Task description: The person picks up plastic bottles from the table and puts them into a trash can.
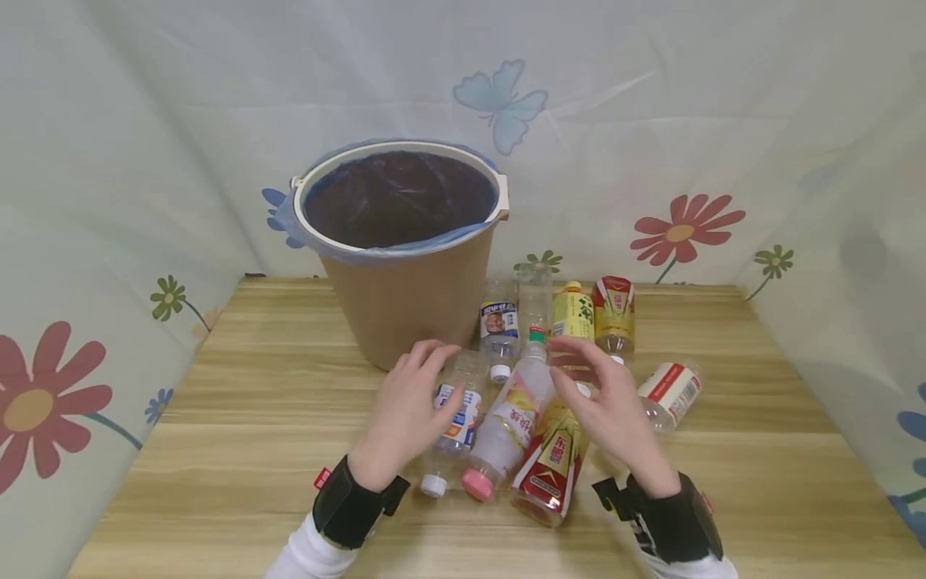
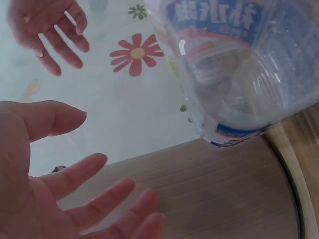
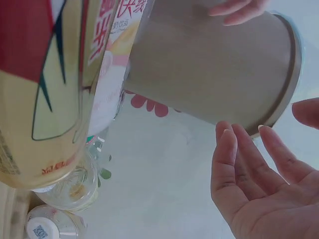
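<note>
Over the bottles (image 1: pixel 517 406) on the tabletop (image 1: pixel 239 450), your left hand (image 1: pixel 408 406) and right hand (image 1: pixel 604 402) hover released, loosely bent, near 1 brown bucket (image 1: pixel 405 301).

In your right wrist view, your right hand (image 3: pixel 269 186) has loosely bent fingers, well apart from the red-and-gold bottle (image 3: pixel 37 107) to its left. A white-labelled bottle (image 3: pixel 110 82) shows between them. Up from your right hand is a brown bucket (image 3: pixel 209 64), your left hand (image 3: pixel 242 10) partly overlapping it.
</note>
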A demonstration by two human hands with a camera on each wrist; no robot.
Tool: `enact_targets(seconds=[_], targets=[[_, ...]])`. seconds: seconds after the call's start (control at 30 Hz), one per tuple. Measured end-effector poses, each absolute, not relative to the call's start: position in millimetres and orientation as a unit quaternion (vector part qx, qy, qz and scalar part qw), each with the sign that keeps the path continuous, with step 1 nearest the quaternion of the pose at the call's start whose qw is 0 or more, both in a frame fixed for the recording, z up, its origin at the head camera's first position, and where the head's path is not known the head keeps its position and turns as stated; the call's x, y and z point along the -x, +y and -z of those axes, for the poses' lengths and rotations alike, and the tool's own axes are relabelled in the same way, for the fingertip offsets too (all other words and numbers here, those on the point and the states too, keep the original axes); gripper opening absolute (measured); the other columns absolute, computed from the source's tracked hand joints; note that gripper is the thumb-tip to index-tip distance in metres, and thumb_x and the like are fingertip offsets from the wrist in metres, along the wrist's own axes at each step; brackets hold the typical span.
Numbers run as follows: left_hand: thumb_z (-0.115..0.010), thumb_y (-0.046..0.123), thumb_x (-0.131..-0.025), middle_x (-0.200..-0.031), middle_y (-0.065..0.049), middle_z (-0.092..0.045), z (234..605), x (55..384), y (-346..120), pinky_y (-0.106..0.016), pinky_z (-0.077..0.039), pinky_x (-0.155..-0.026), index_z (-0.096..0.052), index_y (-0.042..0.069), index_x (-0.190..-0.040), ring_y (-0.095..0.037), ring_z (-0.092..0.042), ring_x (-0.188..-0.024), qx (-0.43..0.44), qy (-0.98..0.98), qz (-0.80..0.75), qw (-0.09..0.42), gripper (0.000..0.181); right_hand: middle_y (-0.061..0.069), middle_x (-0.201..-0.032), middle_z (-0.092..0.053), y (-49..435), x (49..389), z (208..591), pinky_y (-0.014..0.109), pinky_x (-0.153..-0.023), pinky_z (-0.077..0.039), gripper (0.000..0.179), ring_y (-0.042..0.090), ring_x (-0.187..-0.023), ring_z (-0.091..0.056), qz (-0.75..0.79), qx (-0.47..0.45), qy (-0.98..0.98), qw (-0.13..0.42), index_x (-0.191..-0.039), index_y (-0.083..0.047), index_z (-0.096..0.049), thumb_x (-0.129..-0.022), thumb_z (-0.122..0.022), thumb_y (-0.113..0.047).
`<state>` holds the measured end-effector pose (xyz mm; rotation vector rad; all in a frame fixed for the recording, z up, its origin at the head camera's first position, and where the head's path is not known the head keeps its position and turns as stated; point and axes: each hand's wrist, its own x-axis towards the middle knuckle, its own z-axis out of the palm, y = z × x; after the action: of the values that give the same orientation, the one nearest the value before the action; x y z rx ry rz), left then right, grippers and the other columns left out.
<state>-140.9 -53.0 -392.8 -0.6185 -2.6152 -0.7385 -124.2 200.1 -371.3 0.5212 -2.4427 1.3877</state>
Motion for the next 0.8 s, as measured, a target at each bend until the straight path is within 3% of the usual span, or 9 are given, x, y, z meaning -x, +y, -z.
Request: enact_targets(seconds=[0.2,0.37,0.6,0.8], targets=[[-0.061,0.042,-0.086,-0.132,-0.012,-0.048,405,136,-48,-0.048,-0.047,-0.089,-0.048,0.014,-0.137,-0.032,-0.054,-0.109,0.199,-0.948,0.235,0.085,0.059,0.011,-0.120,-0.061,200,124,371,0.046,-0.083,-0.053,0.034,0.026,-0.101,-0.062,-0.475,-0.206,-0.846,0.129,-0.124,-0.005,-0.056,-0.090,-0.061,-0.006],[-0.064,0.044,-0.084,-0.138,-0.018,-0.043,414,132,-43,-0.054,-0.047,-0.087,-0.042,0.017,-0.141,-0.039,-0.054,-0.110,0.203,-0.952,0.229,0.027,0.067,0.010,-0.121,-0.061,200,125,372,0.047,-0.083,-0.052,0.035,0.025,-0.101,-0.061,-0.476,-0.210,-0.844,0.130,-0.124,-0.004,-0.056,-0.090,-0.061,-0.005],[-0.067,0.042,-0.081,-0.140,-0.023,-0.039,420,128,-43,-0.054,-0.047,-0.084,-0.041,0.018,-0.143,-0.042,-0.053,-0.109,0.198,-0.957,0.214,-0.009,0.071,0.009,-0.120,-0.062,199,125,372,0.042,-0.083,-0.053,0.035,0.028,-0.100,-0.061,-0.483,-0.211,-0.839,0.133,-0.124,-0.006,-0.057,-0.089,-0.060,-0.002],[-0.068,0.034,-0.079,-0.138,-0.019,-0.040,417,129,-50,-0.052,-0.049,-0.077,-0.040,0.021,-0.143,-0.041,-0.054,-0.105,0.188,-0.958,0.215,-0.025,0.071,0.006,-0.119,-0.062,198,124,372,0.039,-0.083,-0.053,0.035,0.029,-0.100,-0.061,-0.489,-0.204,-0.838,0.133,-0.124,-0.009,-0.057,-0.090,-0.060,-0.003]])
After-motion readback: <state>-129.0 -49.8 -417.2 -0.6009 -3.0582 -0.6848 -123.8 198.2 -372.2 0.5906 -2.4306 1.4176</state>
